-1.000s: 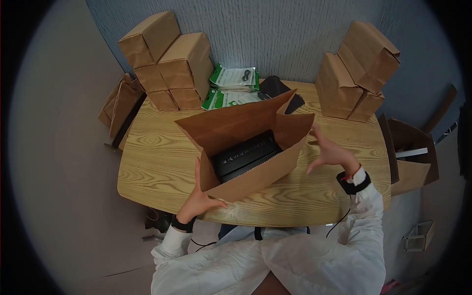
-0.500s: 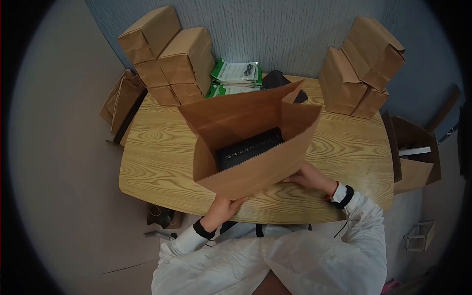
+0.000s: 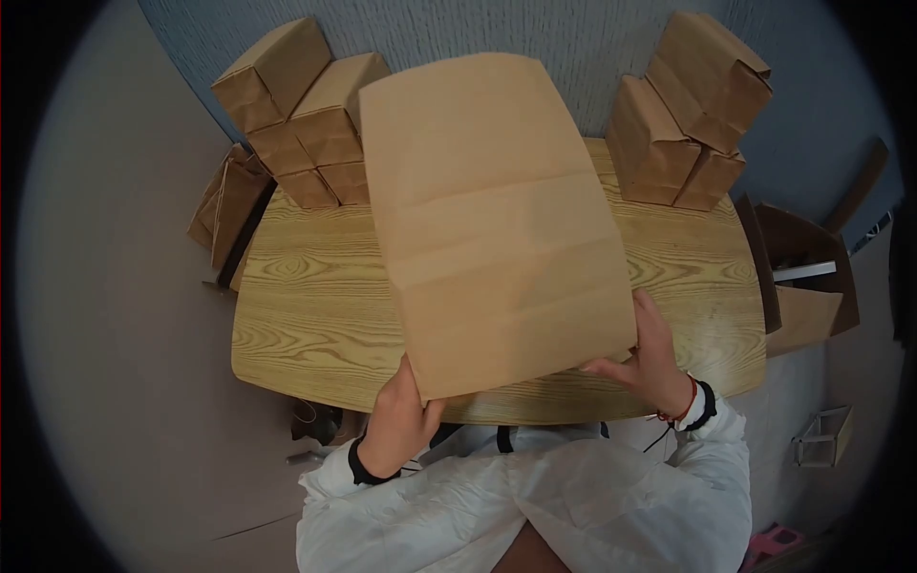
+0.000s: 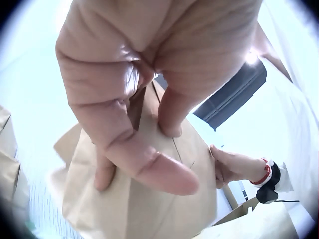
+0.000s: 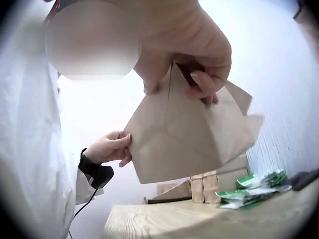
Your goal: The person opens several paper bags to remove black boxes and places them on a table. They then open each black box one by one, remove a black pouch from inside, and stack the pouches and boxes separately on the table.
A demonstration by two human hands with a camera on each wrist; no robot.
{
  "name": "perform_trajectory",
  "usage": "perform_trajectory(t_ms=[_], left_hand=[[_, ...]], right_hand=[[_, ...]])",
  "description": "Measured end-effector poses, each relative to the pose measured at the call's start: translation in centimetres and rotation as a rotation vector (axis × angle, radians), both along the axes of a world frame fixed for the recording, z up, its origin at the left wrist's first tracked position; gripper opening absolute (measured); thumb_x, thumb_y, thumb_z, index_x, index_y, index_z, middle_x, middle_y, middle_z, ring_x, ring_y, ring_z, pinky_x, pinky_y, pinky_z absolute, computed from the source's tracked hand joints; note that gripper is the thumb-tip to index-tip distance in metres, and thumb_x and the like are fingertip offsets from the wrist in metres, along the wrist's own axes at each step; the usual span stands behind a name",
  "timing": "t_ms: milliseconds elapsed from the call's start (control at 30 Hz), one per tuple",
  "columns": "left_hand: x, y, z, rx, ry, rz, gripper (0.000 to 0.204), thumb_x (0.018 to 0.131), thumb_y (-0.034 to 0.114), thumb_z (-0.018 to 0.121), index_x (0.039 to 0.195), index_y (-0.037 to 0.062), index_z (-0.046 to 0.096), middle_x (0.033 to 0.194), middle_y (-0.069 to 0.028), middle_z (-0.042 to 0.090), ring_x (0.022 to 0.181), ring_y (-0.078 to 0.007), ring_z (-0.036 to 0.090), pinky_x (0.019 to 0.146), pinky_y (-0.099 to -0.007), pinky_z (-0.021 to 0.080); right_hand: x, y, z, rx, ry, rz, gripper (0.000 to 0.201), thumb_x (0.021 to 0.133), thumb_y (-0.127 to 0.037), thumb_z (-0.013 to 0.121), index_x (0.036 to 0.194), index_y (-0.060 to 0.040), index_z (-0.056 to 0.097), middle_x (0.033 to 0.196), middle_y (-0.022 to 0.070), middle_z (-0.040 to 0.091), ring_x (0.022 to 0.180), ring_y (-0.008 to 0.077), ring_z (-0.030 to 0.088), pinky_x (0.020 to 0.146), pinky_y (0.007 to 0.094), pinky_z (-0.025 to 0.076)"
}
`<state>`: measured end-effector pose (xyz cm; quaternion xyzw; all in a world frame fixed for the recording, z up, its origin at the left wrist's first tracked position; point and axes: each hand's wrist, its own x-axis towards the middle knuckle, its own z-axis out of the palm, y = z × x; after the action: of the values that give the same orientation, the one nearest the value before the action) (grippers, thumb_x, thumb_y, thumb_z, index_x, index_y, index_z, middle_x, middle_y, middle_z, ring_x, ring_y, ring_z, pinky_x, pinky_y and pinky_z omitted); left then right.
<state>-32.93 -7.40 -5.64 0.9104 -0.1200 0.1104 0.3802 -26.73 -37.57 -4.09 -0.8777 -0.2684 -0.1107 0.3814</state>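
A large brown paper bag (image 3: pixel 497 220) is raised over the table, tilted with its broad side facing the head camera. My left hand (image 3: pixel 396 430) grips its lower left corner, thumb on the near side. At the lower right corner my right hand (image 3: pixel 652 353) holds the bag between thumb and fingers. In the right wrist view, the folded base of the bag (image 5: pixel 174 137) shows, pinched at both ends by the two hands. The bag's mouth points away, and its inside is hidden.
Folded brown paper packages (image 3: pixel 334 124) are stacked at the back left of the wooden table (image 3: pixel 306 315), more packages (image 3: pixel 688 124) at the back right. Green-and-white packets (image 5: pixel 254 189) lie at the back. An open carton (image 3: pixel 807 296) stands beyond the right edge.
Both hands moved from the bag's sides to its lower corners and gripped it. The bag has been raised and tipped away, so the black box inside is no longer visible.
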Motion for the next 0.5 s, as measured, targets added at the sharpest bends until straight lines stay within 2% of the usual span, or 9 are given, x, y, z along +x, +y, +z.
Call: perform_trajectory(t_ms=[67,100,167,200,267,300,333,400,500], left_hand=[[-0.6,0.3,2.0,0.019,-0.076,-0.021,0.055,0.083,0.012,0.071,0.127,-0.0068,0.042,0.082,-0.0210,0.061,0.069,-0.0360,0.063,0.060,-0.0347,0.050],[-0.8,0.4,2.4,-0.051,-0.071,0.033,0.053,0.084,0.015,0.071,0.125,-0.0072,0.045,0.067,-0.0158,0.060,0.054,-0.0308,0.060,0.050,-0.0317,0.047],[-0.3,0.8,4.6,0.018,-0.024,0.072,0.052,0.083,0.016,0.071,0.123,-0.0066,0.047,0.061,-0.0152,0.058,0.049,-0.0267,0.059,0.046,-0.0317,0.044],[0.5,0.5,6.1,0.002,0.021,0.073,0.040,0.086,0.018,0.069,0.113,-0.0061,0.052,0.057,-0.0158,0.055,0.045,-0.0252,0.057,0.042,-0.0328,0.041],[3.3,0.3,6.8,0.053,0.099,0.074,0.033,0.087,0.019,0.067,0.104,-0.0057,0.053,0.056,-0.0161,0.055,0.044,-0.0237,0.057,0.041,-0.0324,0.040],[4.6,0.2,7.1,0.106,0.173,0.077,0.029,0.089,0.021,0.065,0.096,-0.0052,0.054,0.056,-0.0163,0.055,0.043,-0.0223,0.057,0.040,-0.0320,0.039],[5.9,-0.1,7.0,0.106,0.168,0.079,0.029,0.089,0.021,0.065,0.096,-0.0052,0.054,0.056,-0.0163,0.055,0.043,-0.0223,0.057,0.040,-0.0320,0.039],[8.3,-0.4,6.2,-0.158,0.313,0.000,0.031,0.092,0.022,0.061,0.081,-0.0036,0.049,0.053,-0.0142,0.055,0.043,-0.0188,0.057,0.038,-0.0304,0.038],[11.4,0.2,3.9,-0.164,0.352,-0.039,0.031,0.093,0.022,0.060,0.079,-0.0033,0.047,0.053,-0.0109,0.055,0.043,-0.0154,0.058,0.039,-0.0281,0.039]], right_hand=[[-0.7,-0.3,1.6,-0.052,-0.092,0.011,0.059,0.071,-0.036,0.081,0.112,0.0000,0.058,0.096,0.0142,0.057,0.078,0.0290,0.057,0.067,0.0326,0.049],[-0.8,-0.3,2.3,-0.053,-0.090,0.011,0.059,0.071,-0.036,0.081,0.112,0.0000,0.058,0.096,0.0142,0.057,0.078,0.0290,0.057,0.067,0.0326,0.049],[-0.4,0.0,3.7,0.006,-0.201,0.090,0.045,0.075,-0.035,0.078,0.100,-0.0001,0.065,0.082,0.0132,0.063,0.061,0.0231,0.057,0.055,0.0312,0.046],[-0.2,0.2,4.2,0.005,-0.198,0.090,0.045,0.075,-0.035,0.078,0.100,-0.0001,0.065,0.082,0.0132,0.063,0.061,0.0231,0.057,0.055,0.0312,0.046],[0.6,0.5,5.0,0.137,0.169,-0.060,0.035,0.080,-0.033,0.075,0.089,0.0010,0.068,0.071,0.0151,0.064,0.052,0.0195,0.055,0.049,0.0306,0.043],[1.9,0.1,4.0,0.138,0.179,-0.117,0.035,0.083,-0.032,0.072,0.081,0.0031,0.068,0.060,0.0107,0.060,0.050,0.0131,0.053,0.047,0.0279,0.040],[3.0,-0.2,3.5,0.139,0.174,-0.115,0.035,0.083,-0.032,0.072,0.081,0.0031,0.068,0.060,0.0107,0.060,0.050,0.0131,0.053,0.047,0.0279,0.040],[5.0,-0.4,3.2,0.221,0.409,-0.195,0.037,0.085,-0.032,0.071,0.075,0.0028,0.066,0.058,0.0051,0.058,0.052,0.0078,0.051,0.047,0.0253,0.038],[7.4,0.1,3.6,0.331,0.478,-0.182,0.038,0.085,-0.033,0.070,0.072,0.0021,0.063,0.058,0.0009,0.054,0.053,0.0049,0.048,0.047,0.0230,0.037]])
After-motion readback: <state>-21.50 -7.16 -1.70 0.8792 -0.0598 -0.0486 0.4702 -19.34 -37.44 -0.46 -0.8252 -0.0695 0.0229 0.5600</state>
